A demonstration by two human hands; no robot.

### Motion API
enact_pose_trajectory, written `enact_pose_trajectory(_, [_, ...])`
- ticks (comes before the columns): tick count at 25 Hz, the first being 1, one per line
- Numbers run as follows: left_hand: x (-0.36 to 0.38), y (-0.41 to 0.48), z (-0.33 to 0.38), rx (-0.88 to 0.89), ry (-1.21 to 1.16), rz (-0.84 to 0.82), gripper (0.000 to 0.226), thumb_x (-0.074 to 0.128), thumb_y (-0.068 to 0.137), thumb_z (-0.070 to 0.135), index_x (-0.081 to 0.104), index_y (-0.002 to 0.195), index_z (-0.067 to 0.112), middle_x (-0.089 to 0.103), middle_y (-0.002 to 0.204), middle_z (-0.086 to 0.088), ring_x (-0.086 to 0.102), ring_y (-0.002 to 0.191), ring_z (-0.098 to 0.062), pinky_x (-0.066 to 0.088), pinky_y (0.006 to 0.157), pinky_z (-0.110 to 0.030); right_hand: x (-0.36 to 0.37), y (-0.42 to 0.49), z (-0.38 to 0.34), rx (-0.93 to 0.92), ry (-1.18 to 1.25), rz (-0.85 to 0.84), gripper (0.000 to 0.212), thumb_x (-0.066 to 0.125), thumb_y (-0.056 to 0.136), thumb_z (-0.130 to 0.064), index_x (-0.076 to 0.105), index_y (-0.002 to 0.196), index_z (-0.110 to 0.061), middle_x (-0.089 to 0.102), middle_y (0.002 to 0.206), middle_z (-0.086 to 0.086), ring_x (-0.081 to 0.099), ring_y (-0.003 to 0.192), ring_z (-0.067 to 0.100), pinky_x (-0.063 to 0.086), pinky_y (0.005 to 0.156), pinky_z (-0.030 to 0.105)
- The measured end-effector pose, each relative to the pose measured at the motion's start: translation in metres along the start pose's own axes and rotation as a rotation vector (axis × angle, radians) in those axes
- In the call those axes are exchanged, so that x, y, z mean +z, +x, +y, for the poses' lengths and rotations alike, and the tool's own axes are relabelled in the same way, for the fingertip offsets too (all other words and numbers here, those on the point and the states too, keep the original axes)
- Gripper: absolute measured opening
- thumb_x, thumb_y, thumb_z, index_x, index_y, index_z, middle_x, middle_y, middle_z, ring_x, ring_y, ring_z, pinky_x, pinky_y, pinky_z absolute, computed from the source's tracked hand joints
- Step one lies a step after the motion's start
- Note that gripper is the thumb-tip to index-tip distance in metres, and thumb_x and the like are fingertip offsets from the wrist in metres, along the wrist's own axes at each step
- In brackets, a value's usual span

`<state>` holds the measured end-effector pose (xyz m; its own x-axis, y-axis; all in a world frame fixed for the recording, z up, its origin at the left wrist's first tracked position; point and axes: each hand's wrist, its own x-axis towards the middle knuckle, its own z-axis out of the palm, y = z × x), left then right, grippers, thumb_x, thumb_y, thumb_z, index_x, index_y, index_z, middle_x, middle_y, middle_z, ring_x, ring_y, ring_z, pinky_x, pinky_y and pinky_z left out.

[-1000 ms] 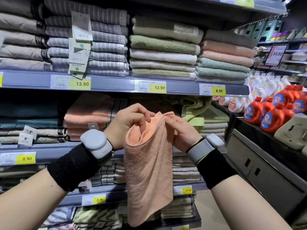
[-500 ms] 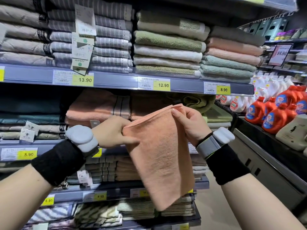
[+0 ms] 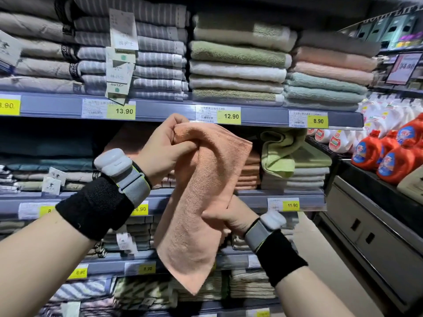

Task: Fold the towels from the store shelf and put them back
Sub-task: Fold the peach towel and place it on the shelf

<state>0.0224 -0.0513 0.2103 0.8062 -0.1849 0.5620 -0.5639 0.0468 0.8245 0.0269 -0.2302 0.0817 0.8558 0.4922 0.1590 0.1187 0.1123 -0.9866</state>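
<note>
My left hand (image 3: 164, 148) pinches the top corner of the peach terry-cloth towel (image 3: 201, 202), my right hand (image 3: 231, 219) grips its right edge lower down; it hangs before the grey store shelf (image 3: 169, 110)

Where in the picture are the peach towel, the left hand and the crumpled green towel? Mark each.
peach towel (image 3: 201, 202), head view, middle of the hanging cloth.
left hand (image 3: 164, 147), head view, back of the hand.
crumpled green towel (image 3: 278, 154), head view, drooping front fold.
</note>
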Motion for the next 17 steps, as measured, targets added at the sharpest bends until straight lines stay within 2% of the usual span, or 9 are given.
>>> enact_pose_trajectory(2, [-0.003, -0.003, 0.002, -0.013, -0.034, -0.023, 0.033, 0.056, 0.069, -0.005, 0.043, 0.087, 0.019, 0.058, 0.059, 0.014, 0.051, 0.056, 0.005, 0.042, 0.056, -0.009, 0.006, 0.006, 0.006, -0.019, 0.055, -0.025, 0.036, 0.075, 0.063, 0.001, 0.070, 0.097, -0.006, 0.074, 0.091, 0.005, 0.067, 0.089, 0.018, 0.053, 0.087, 0.030])
enact_pose_trajectory(3, [-0.005, -0.004, 0.003, -0.024, -0.046, -0.026, 0.033, 0.055, 0.069, -0.006, 0.044, 0.088, 0.019, 0.058, 0.059, 0.014, 0.051, 0.056, 0.004, 0.043, 0.056, -0.009, 0.007, 0.010, 0.009, -0.016, 0.086, -0.028, 0.038, 0.076, 0.062, 0.000, 0.071, 0.099, -0.007, 0.073, 0.096, 0.006, 0.065, 0.096, 0.021, 0.050, 0.094, 0.034])
enact_pose_trajectory(5, [-0.009, -0.009, 0.007, -0.078, -0.083, -0.027, 0.031, 0.053, 0.068, -0.007, 0.044, 0.083, 0.019, 0.053, 0.056, 0.011, 0.049, 0.049, 0.000, 0.041, 0.047, -0.013, 0.008, 0.013, 0.013, 0.025, 0.138, 0.004, 0.040, 0.078, 0.058, -0.003, 0.073, 0.098, -0.007, 0.074, 0.097, 0.007, 0.066, 0.096, 0.022, 0.048, 0.097, 0.038])
enact_pose_trajectory(8, [-0.015, -0.016, 0.011, -0.174, -0.159, -0.029, 0.032, 0.046, 0.064, -0.011, 0.043, 0.075, 0.018, 0.047, 0.054, 0.002, 0.043, 0.042, -0.008, 0.033, 0.039, -0.014, 0.017, 0.006, 0.013, 0.107, 0.110, 0.038, 0.036, 0.079, 0.058, 0.004, 0.076, 0.093, -0.006, 0.075, 0.096, 0.008, 0.067, 0.095, 0.022, 0.051, 0.095, 0.038])
enact_pose_trajectory(10, [-0.018, -0.020, 0.011, -0.147, -0.132, -0.045, 0.033, 0.045, 0.062, -0.014, 0.045, 0.074, 0.017, 0.053, 0.061, -0.002, 0.049, 0.048, -0.011, 0.039, 0.042, -0.016, 0.013, 0.005, 0.009, 0.082, -0.044, 0.108, 0.030, 0.075, 0.067, 0.010, 0.076, 0.087, -0.012, 0.076, 0.085, -0.004, 0.069, 0.085, 0.008, 0.054, 0.084, 0.023])
enact_pose_trajectory(12, [-0.025, -0.025, 0.010, -0.096, -0.105, -0.068, 0.039, 0.045, 0.061, -0.017, 0.051, 0.083, 0.014, 0.066, 0.065, -0.003, 0.063, 0.058, -0.014, 0.051, 0.053, -0.018, 0.005, 0.009, 0.002, 0.061, -0.115, 0.162, 0.025, 0.061, 0.083, 0.009, 0.069, 0.098, -0.009, 0.073, 0.072, -0.017, 0.067, 0.072, -0.005, 0.053, 0.074, 0.013])
enact_pose_trajectory(14, [-0.033, -0.032, 0.010, -0.080, -0.114, -0.118, 0.055, 0.052, 0.058, -0.017, 0.060, 0.101, 0.016, 0.070, 0.060, -0.002, 0.072, 0.074, -0.020, 0.057, 0.066, -0.025, -0.004, 0.008, -0.009, 0.033, -0.259, 0.254, 0.027, 0.046, 0.095, 0.002, 0.057, 0.119, -0.001, 0.072, 0.082, -0.007, 0.066, 0.077, -0.003, 0.054, 0.078, 0.018])
enact_pose_trajectory(15, [-0.036, -0.036, 0.009, -0.085, -0.128, -0.150, 0.060, 0.058, 0.055, -0.015, 0.065, 0.103, 0.019, 0.069, 0.057, -0.001, 0.073, 0.079, -0.022, 0.057, 0.067, -0.028, -0.010, 0.007, -0.015, -0.016, -0.398, 0.336, 0.027, 0.046, 0.093, 0.004, 0.056, 0.119, 0.003, 0.068, 0.088, 0.000, 0.063, 0.079, -0.006, 0.051, 0.077, 0.014])
enact_pose_trajectory(17, [-0.044, -0.043, 0.006, -0.123, -0.138, -0.245, 0.056, 0.074, 0.051, -0.009, 0.073, 0.097, 0.023, 0.068, 0.058, -0.002, 0.073, 0.086, -0.023, 0.058, 0.070, -0.030, -0.022, 0.005, -0.026, -0.160, -0.485, 0.422, 0.022, 0.057, 0.082, 0.011, 0.065, 0.100, 0.001, 0.063, 0.088, 0.000, 0.056, 0.071, -0.018, 0.042, 0.067, 0.004])
